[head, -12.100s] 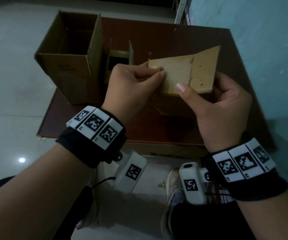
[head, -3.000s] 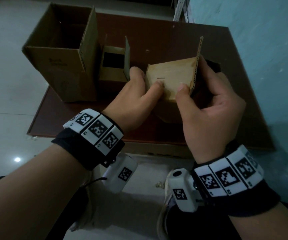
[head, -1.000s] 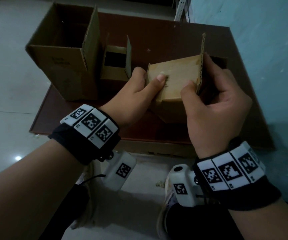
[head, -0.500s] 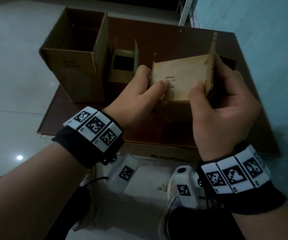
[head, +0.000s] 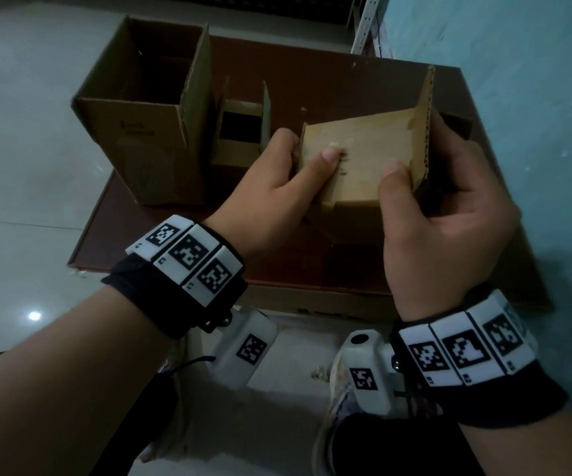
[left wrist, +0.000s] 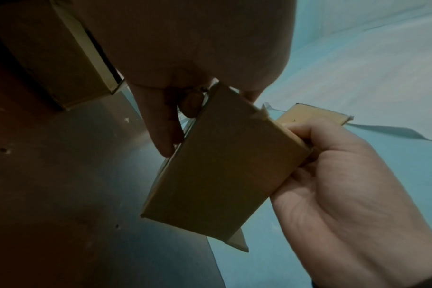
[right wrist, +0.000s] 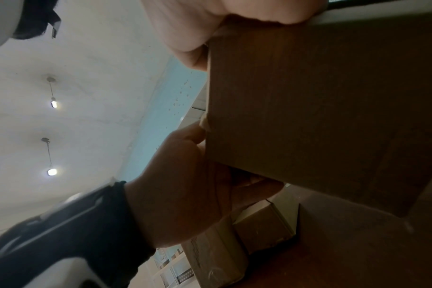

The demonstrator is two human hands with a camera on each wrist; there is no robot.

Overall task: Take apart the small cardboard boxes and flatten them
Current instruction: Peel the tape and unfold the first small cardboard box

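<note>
I hold a small tan cardboard box (head: 363, 159) above the dark brown table (head: 329, 80). My left hand (head: 277, 187) grips its left edge, thumb pressed on the top panel and fingers curled behind. My right hand (head: 446, 214) grips the right side, thumb on the top panel beside an upright flap (head: 425, 125). In the left wrist view the box (left wrist: 222, 171) hangs tilted between my left hand's fingers (left wrist: 165, 124) and the right hand (left wrist: 353, 194). In the right wrist view the box (right wrist: 321, 109) fills the upper right, with the left hand (right wrist: 185, 187) at its edge.
A large open cardboard box (head: 147, 108) stands at the table's back left. A smaller open box (head: 240, 132) stands right beside it. A light blue wall (head: 535, 115) runs along the table's right side. Pale floor tiles (head: 20, 166) lie to the left.
Since twelve seconds ago the right flap has gone from lying flat to standing upright. Over the last second both hands keep their grip, and the box has barely shifted.
</note>
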